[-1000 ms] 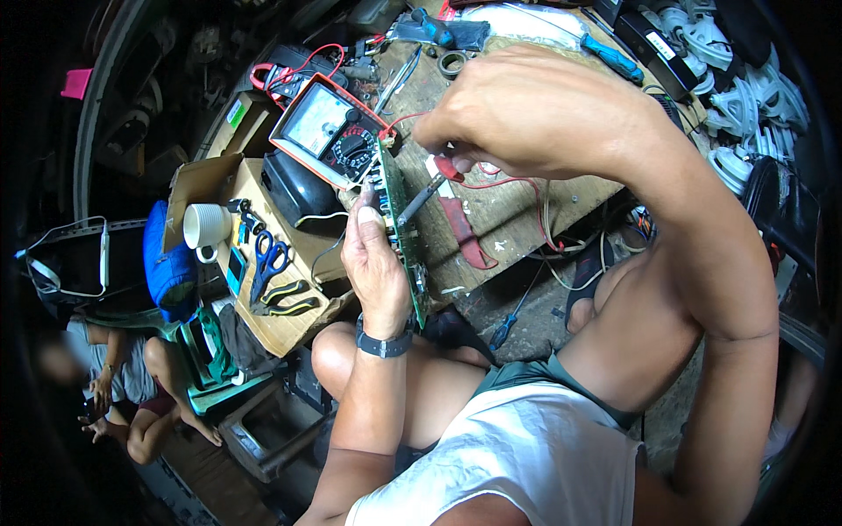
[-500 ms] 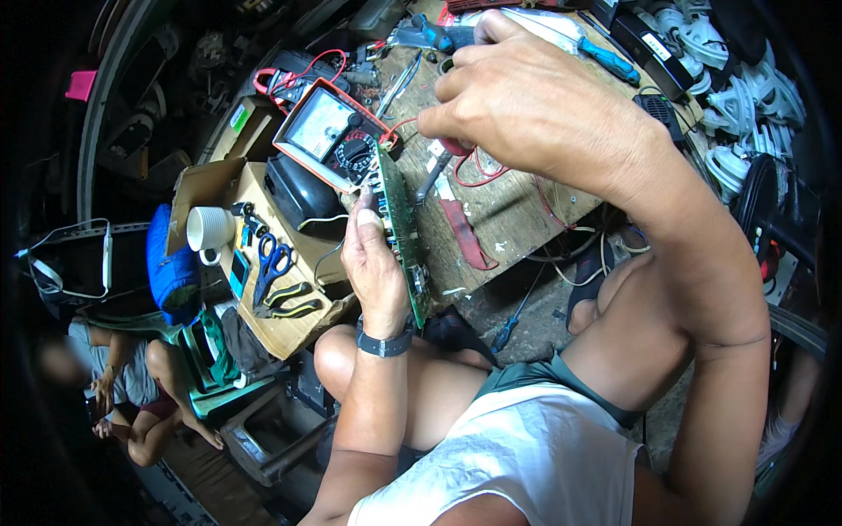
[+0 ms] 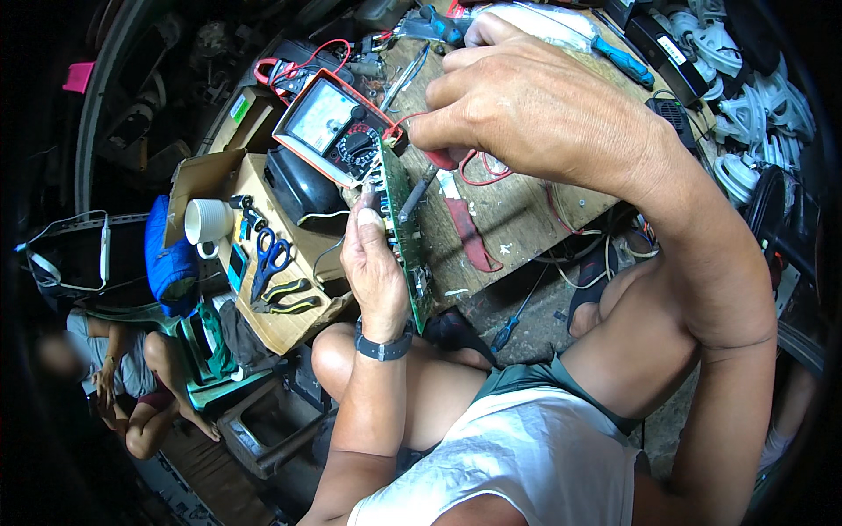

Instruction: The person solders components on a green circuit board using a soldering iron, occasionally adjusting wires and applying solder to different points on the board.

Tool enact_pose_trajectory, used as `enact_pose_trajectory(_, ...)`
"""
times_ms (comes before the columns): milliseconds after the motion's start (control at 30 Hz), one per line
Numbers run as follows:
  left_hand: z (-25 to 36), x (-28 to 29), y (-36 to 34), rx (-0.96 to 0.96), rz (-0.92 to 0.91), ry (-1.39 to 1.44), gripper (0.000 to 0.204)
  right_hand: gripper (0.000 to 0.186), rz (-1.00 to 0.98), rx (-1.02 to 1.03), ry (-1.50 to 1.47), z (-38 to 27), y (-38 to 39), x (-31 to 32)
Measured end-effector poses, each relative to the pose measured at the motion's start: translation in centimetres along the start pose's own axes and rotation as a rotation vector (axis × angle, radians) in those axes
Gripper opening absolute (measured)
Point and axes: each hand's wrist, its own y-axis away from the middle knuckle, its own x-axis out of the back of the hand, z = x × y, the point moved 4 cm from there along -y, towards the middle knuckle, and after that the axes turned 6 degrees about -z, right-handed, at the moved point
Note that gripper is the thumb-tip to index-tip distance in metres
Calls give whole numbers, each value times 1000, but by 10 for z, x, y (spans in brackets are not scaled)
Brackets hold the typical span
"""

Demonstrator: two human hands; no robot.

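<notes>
My left hand (image 3: 375,267), a dark watch on its wrist, is closed on a green circuit board (image 3: 403,226) that stands on edge, its components facing left. Above and right of the board, my right hand (image 3: 504,105) is bent over with fingers pinched on a red test probe (image 3: 445,159). Only part of the probe shows under the fingers; its tip is hard to make out. An analog multimeter (image 3: 331,128) with an orange-red frame lies just beyond the board. A red lead (image 3: 485,174) loops on the table below my right hand.
On the wooden table (image 3: 517,223) lie a blue-handled screwdriver (image 3: 622,61) and a red strip (image 3: 471,235). At left, a cardboard box (image 3: 294,329) carries scissors (image 3: 273,256), pliers (image 3: 294,305) and a white mug (image 3: 208,221). Another person (image 3: 132,373) sits far left.
My right hand has shifted slightly left and down, bringing the red probe nearer the board. My left hand and the board stay almost in place.
</notes>
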Motion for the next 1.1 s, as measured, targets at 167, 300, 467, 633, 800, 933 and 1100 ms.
enact_pose_trajectory(167,3,-2,0,-10,-3,1,48,11,-133,15,-185,7,-25,-20)
enact_pose_trajectory(300,6,-2,-1,-37,-2,-36,50,9,-163,14,-208,6,-26,-21)
enact_pose_trajectory(467,1,2,-1,-61,-16,-35,51,18,-25,132,-459,14,-16,-24)
enact_pose_trajectory(633,2,2,-1,-13,16,-60,50,15,-135,156,-522,14,-23,-15)
enact_pose_trajectory(800,0,3,-2,-38,6,-30,50,13,-130,196,-579,18,-26,-15)
enact_pose_trajectory(933,2,1,-1,-45,-7,-30,50,12,-215,131,-635,19,-30,-17)
enact_pose_trajectory(1100,2,0,0,-17,15,-39,50,13,-24,271,-498,21,-29,-29)
